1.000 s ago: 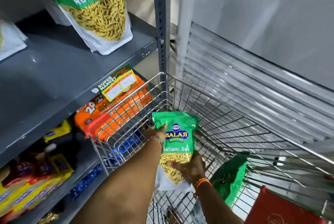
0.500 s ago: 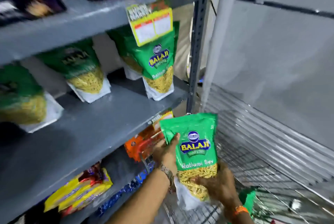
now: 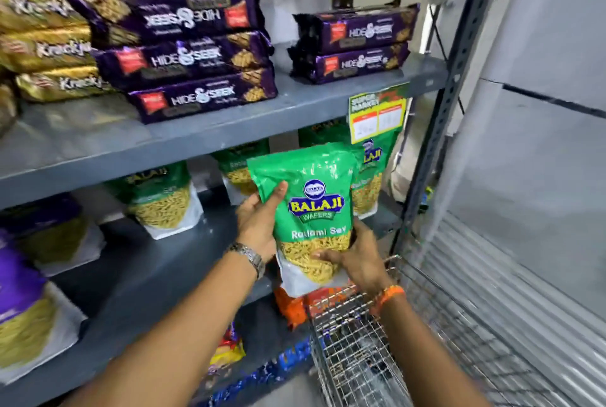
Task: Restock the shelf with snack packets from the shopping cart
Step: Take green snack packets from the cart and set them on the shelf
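Observation:
I hold a green Balaji Ratlami Sev packet (image 3: 311,209) upright in front of the middle grey shelf (image 3: 154,269). My left hand (image 3: 259,223) grips its left edge, thumb across the front. My right hand (image 3: 357,259) holds its lower right corner from below. Several matching green sev packets (image 3: 164,200) stand at the back of that shelf, one (image 3: 370,177) directly behind the held packet. The wire shopping cart (image 3: 354,347) sits below my right wrist, at the shelf's right end.
The upper shelf (image 3: 295,104) carries stacked purple Hide & Seek packs (image 3: 196,55) and gold Krackjack packs (image 3: 46,45). A yellow price tag (image 3: 377,118) hangs from its edge. Orange packs (image 3: 292,308) lie on the lower shelf. A grey upright post (image 3: 436,131) and a wall bound the right side.
Both hands have lifted the packet out of the cart and up to the level of the middle shelf. The view has tilted up, showing the upper shelf.

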